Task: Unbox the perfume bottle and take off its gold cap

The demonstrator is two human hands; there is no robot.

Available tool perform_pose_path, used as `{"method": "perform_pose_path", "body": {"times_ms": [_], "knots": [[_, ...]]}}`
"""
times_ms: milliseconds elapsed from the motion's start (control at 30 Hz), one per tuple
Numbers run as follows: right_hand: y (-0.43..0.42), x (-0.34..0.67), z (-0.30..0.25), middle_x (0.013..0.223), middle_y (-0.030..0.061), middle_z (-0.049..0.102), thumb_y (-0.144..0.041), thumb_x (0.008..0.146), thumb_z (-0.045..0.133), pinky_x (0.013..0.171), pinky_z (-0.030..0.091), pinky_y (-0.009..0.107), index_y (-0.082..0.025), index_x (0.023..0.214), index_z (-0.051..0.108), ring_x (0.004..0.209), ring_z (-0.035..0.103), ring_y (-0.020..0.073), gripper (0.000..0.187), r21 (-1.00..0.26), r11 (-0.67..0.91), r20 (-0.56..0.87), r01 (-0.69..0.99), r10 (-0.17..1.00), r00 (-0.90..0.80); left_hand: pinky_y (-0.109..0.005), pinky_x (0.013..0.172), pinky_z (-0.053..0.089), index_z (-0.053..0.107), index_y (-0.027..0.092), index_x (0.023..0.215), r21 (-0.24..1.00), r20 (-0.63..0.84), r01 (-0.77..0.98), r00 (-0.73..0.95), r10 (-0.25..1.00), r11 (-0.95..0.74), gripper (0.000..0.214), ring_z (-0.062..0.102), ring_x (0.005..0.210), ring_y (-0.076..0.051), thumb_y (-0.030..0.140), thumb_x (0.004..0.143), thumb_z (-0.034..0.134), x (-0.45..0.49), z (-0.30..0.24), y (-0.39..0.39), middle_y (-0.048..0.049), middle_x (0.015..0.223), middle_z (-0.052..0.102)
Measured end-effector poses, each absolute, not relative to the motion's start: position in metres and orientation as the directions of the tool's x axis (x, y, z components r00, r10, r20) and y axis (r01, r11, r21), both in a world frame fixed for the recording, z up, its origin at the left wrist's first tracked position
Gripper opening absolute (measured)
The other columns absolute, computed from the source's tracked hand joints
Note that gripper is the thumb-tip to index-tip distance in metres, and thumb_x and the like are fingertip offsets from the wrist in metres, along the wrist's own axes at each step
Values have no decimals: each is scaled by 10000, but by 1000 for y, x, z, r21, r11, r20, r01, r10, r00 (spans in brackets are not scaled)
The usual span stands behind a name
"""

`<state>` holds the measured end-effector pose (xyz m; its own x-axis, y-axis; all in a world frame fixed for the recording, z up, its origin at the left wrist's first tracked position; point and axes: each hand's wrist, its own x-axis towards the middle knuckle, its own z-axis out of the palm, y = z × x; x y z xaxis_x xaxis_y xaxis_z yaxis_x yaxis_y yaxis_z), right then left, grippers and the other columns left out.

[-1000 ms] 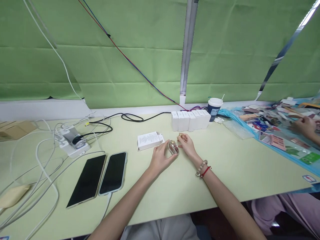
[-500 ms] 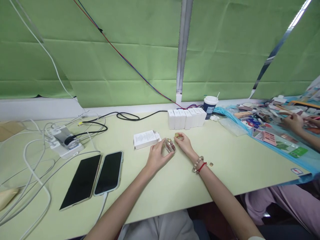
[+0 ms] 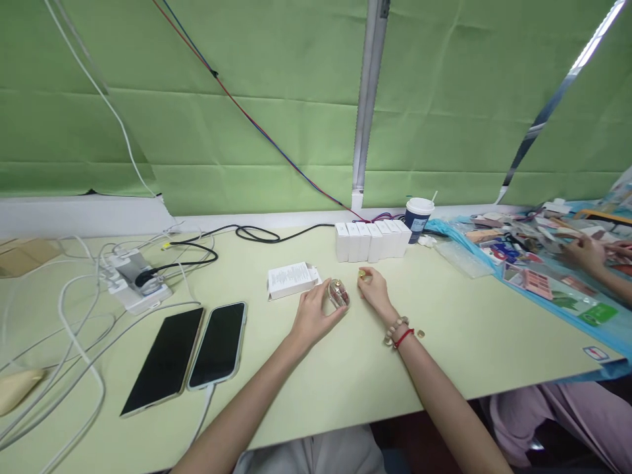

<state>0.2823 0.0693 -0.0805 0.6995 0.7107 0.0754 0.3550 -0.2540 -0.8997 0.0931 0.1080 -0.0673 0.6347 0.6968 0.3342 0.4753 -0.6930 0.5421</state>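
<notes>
My left hand (image 3: 312, 315) is wrapped round a small rounded glass bottle (image 3: 338, 294) with a gold neck, resting on the pale green table (image 3: 345, 368). Just right of it, my right hand (image 3: 376, 291) pinches a small gold cap (image 3: 362, 274) in its fingertips, held a little apart from the bottle. A white carton (image 3: 292, 279) lies on its side just behind my left hand. A tiny gold piece (image 3: 421, 334) lies on the table beside my right wrist, which wears a bead bracelet.
A row of white boxes (image 3: 372, 239) and a paper cup (image 3: 419, 218) stand at the back. Two phones (image 3: 217, 343) lie at left, near a power strip (image 3: 138, 286) and tangled cables. Another person's hand (image 3: 587, 253) works over cosmetics on a blue sheet at right.
My right hand has drawn the gold cap a little to the right, away from the bottle. The left hand keeps its hold on the bottle. The view shifted slightly.
</notes>
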Motion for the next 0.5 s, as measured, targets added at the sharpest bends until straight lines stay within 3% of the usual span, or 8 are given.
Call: {"method": "perform_pose_path", "body": {"times_ms": [100, 200, 267, 333, 400, 500], "knots": [[65, 294, -81, 1058, 51, 524, -163, 782, 462, 737, 523, 266, -125, 1147, 537, 725, 543, 102, 374, -826, -312, 187, 470, 635, 749, -302, 1012, 260, 320, 273, 1330, 543, 319, 482, 639, 700, -688, 655, 359, 1207, -149, 550, 771, 521, 92, -68, 108, 77, 1332, 401], [59, 300, -75, 1134, 93, 439, -144, 791, 425, 509, 509, 225, -138, 1234, 462, 692, 552, 102, 445, -890, -306, 96, 340, 601, 793, -282, 1034, 242, 324, 281, 1323, 550, 330, 473, 634, 700, -688, 652, 338, 1221, -129, 550, 766, 530, 90, -70, 108, 84, 1325, 405], [57, 300, -72, 1172, 114, 371, -121, 788, 424, 480, 498, 203, -152, 1270, 437, 653, 541, 75, 484, -914, -299, 53, 275, 582, 812, -293, 1024, 258, 342, 281, 1308, 569, 318, 476, 625, 713, -671, 655, 338, 1209, -141, 551, 747, 545, 90, -70, 108, 81, 1309, 418], [57, 301, -71, 1205, 119, 322, -75, 765, 428, 659, 531, 209, -148, 1256, 463, 735, 545, 70, 497, -911, -294, 74, 288, 570, 818, -304, 1008, 269, 364, 287, 1280, 585, 318, 474, 613, 723, -658, 638, 350, 1192, -147, 534, 727, 567, 90, -69, 107, 85, 1289, 433], [58, 304, -74, 1270, 139, 269, -68, 770, 416, 911, 469, 262, -110, 1253, 475, 960, 526, 123, 488, -904, -291, 101, 314, 567, 817, -313, 995, 265, 385, 276, 1238, 586, 340, 462, 605, 720, -666, 607, 381, 1162, -142, 505, 714, 588, 91, -66, 106, 81, 1262, 454], [61, 307, -79, 1362, 207, 150, -139, 836, 369, 1060, 321, 363, -17, 1351, 356, 1254, 317, 237, 530, -887, -349, 66, 301, 551, 832, -336, 961, 271, 381, 224, 1190, 600, 309, 481, 598, 740, -639, 607, 413, 1090, -157, 483, 689, 606, 91, -61, 103, 39, 1207, 474]]}}
